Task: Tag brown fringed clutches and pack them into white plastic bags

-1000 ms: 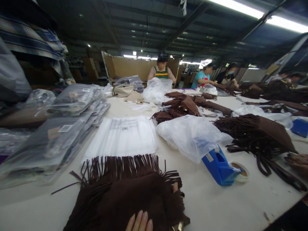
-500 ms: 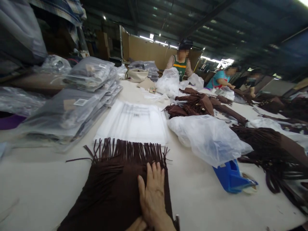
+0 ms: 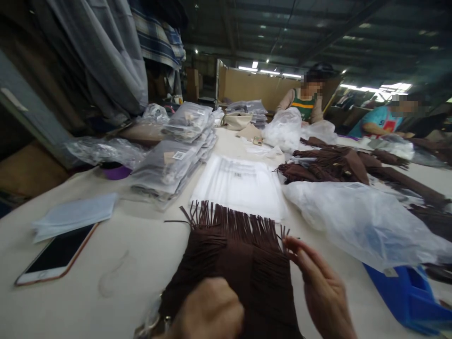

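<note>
A dark brown fringed fabric piece lies folded on the table in front of me. Long strands line both its sides, and more fan out along its far edge. Over its near part is my left hand, curled into a fist and blurred; whatever it may hold is hidden. My right hand is at the far right corner, fingers stretched, tips at the loose fringe strands. Just beyond the fringe lies a stack of white plastic bags with a barcode. Some shiny metal and clear plastic shows left of my fist.
Packed grey bundles are stacked at the left, behind a phone and a pale blue folded sheet. To the right are a clear plastic bag, a blue tape dispenser and brown fringed pieces. Co-workers stand across the table.
My right hand has left the middle of the fabric for its far right corner. My left hand has come further into view as a fist. The view has turned left, showing the phone.
</note>
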A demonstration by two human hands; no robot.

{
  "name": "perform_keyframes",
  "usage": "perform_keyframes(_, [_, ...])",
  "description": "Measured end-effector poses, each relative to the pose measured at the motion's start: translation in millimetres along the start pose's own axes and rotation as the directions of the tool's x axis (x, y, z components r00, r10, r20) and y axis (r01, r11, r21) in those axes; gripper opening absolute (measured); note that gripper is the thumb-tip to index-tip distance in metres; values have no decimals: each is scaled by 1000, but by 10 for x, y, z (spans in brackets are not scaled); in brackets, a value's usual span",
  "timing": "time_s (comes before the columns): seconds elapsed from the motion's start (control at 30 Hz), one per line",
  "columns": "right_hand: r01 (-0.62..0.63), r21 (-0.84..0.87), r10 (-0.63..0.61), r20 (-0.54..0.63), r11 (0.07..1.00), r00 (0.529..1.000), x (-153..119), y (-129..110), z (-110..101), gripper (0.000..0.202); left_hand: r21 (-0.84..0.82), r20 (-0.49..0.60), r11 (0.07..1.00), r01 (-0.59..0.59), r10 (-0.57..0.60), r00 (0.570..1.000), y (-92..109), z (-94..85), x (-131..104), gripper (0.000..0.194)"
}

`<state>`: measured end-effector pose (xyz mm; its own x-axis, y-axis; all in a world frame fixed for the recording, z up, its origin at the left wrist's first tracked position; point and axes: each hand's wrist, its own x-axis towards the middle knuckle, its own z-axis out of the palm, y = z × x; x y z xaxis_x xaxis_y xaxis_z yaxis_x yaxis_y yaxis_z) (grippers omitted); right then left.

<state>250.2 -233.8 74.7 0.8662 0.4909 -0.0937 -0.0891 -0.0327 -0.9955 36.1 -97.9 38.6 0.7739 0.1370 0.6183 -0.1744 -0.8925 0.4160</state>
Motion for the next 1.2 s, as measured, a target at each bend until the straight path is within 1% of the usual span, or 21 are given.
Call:
perform_keyframes(0.03, [-74, 23, 75, -83, 997, 994, 60, 6, -214, 50, 21, -72, 964, 264, -262, 962, -136, -177, 24, 24])
perform_keyframes(0.07, [-172, 51, 177, -116, 984, 977, 125, 36, -415, 55, -9, -119, 843, 539, -536, 836, -287, -344, 56, 23])
perform_keyframes(0.1, [-274, 87, 284, -128, 958, 950, 189, 84, -585, 57, -88, -154, 644, 760, -763, 628, -440, -489, 96, 28])
perform_keyframes(0.13, [-369, 134, 384, -107, 920, 917, 252, 143, -714, 56, -198, -114, 446, 873, -895, 431, -583, -605, 141, 38])
perform_keyframes(0.17, [-451, 175, 467, -61, 875, 882, 310, 204, -794, 54, -309, -17, 269, 912, -961, 277, -708, -687, 188, 46])
perform_keyframes(0.2, [-518, 208, 529, 2, 830, 849, 363, 258, -826, 50, -408, 105, 112, 906, -980, 169, -810, -735, 236, 51])
perform_keyframes(0.23, [-573, 225, 572, 79, 788, 817, 411, 298, -815, 45, -477, 239, -12, 879, -964, 117, -890, -754, 283, 53])
perform_keyframes(0.27, [-619, 221, 599, 156, 754, 785, 453, 320, -770, 39, -517, 359, -110, 849, -928, 98, -950, -749, 328, 53])
perform_keyframes(0.33, [-692, 162, 627, 317, 704, 712, 529, 316, -627, 26, -516, 536, -240, 822, -839, 92, -1039, -701, 407, 50])
perform_keyframes(0.4, [-751, 107, 635, 464, 651, 617, 605, 283, -479, 21, -450, 646, -305, 839, -760, 70, -1118, -642, 466, 48])
perform_keyframes(0.5, [-840, 135, 596, 646, 526, 477, 734, 277, -328, 21, -326, 766, -381, 865, -642, 5, -1250, -578, 529, 45])
perform_keyframes(0.53, [-866, 161, 574, 689, 474, 442, 780, 296, -295, 20, -302, 810, -406, 862, -586, 8, -1295, -559, 553, 44])
perform_keyframes(0.57, [-888, 179, 550, 728, 423, 409, 827, 324, -265, 20, -297, 854, -430, 853, -519, 36, -1337, -536, 583, 44])
perform_keyframes(0.67, [-942, 162, 504, 811, 292, 296, 964, 416, -179, 24, -347, 922, -523, 778, -340, 183, -1459, -436, 714, 44])
perform_keyframes(0.7, [-954, 144, 496, 828, 264, 262, 1006, 436, -147, 25, -342, 932, -557, 757, -305, 196, -1501, -390, 765, 43])
perform_keyframes(0.77, [-966, 116, 484, 847, 231, 217, 1079, 448, -74, 24, -258, 962, -609, 750, -234, 141, -1586, -282, 862, 40])
perform_keyframes(0.83, [-966, 98, 488, 848, 238, 206, 1138, 423, 10, 22, -148, 986, -626, 765, -153, 66, -1667, -156, 945, 41])
perform_keyframes(0.87, [-964, 84, 497, 843, 254, 204, 1161, 401, 55, 22, -110, 992, -624, 773, -113, 50, -1703, -90, 982, 43])
perform_keyframes(1.0, [-944, 37, 569, 790, 328, 229, 1202, 310, 211, 33, 2, 995, -578, 816, 85, 57, -1805, 141, 1144, 48])
perform_keyframes(1.1, [-946, 63, 635, 727, 319, 263, 1177, 269, 269, 42, 102, 974, -474, 874, 228, 11, -1847, 242, 1314, 50])
perform_keyframes(1.2, [-945, 125, 684, 662, 304, 307, 1135, 236, 280, 47, 132, 966, -401, 907, 257, -27, -1860, 316, 1486, 51])
